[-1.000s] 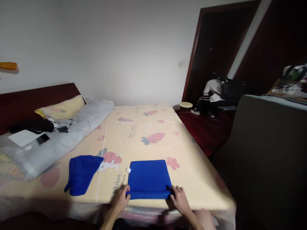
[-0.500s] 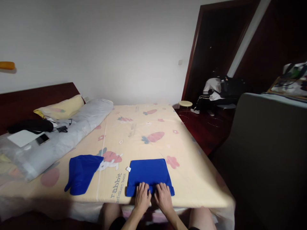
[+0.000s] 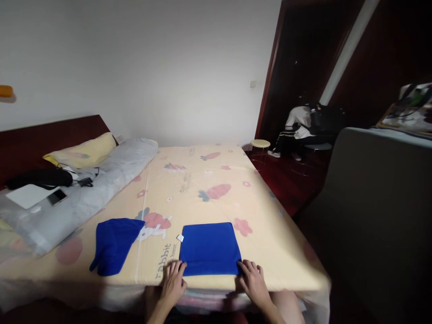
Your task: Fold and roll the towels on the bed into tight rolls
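A folded blue cloth (image 3: 209, 247) lies flat near the front edge of the bed (image 3: 202, 189), a small white tag at its far left corner. My left hand (image 3: 173, 280) rests at its near left corner, fingers touching the edge. At the near right corner sits my right hand (image 3: 252, 281), fingers on the cloth's edge. Whether either hand pinches the fabric is unclear. A second blue cloth (image 3: 113, 244), crumpled, lies to the left, apart from both hands.
A grey rolled quilt (image 3: 87, 189), a yellow pillow (image 3: 81, 153), a phone (image 3: 56, 196) and dark items sit at the bed's left. A grey chair back (image 3: 378, 216) stands right. A person sits by the dark doorway (image 3: 303, 128) near a small round stool (image 3: 260, 144).
Half a second ago both hands lay together on the middle of the folded cloth's near edge. They have slid apart to its near left and right corners.
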Tool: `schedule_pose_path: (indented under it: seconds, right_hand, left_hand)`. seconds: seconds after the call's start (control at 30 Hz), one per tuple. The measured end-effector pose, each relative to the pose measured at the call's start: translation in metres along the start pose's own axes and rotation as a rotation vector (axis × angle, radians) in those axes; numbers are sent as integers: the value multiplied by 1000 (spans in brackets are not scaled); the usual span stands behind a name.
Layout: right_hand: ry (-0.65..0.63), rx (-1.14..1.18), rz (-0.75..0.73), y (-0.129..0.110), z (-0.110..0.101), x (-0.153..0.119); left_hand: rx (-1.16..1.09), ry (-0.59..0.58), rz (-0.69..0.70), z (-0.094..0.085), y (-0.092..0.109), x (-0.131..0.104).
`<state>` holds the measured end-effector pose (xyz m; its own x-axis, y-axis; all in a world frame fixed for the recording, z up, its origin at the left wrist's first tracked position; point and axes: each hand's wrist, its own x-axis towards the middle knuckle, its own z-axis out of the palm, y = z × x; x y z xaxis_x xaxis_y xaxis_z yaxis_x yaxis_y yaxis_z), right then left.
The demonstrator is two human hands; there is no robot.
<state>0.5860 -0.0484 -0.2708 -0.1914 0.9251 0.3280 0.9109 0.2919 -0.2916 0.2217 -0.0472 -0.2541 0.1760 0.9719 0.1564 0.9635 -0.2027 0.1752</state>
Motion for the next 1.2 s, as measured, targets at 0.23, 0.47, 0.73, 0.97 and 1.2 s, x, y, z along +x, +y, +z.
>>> schedule_pose_path:
  seconds: [0.23, 0.47, 0.73, 0.97, 1.2]
  right_hand:
    - [-33, 28, 83, -8, -3, 15]
    - [-41, 97, 159, 3, -7, 36]
    - [92, 3, 202, -18, 9, 44]
    - [92, 52, 13, -89, 32, 52]
    - [44, 38, 67, -40, 23, 39]
  left_hand:
    - [-26, 56, 15, -6, 6, 10]
    - [-152, -43, -74, -27, 2, 24]
    - [96, 140, -300, -14, 38, 41]
    - [-118, 20, -43, 5, 108, 52]
    - [-29, 1, -54, 12, 45, 35]
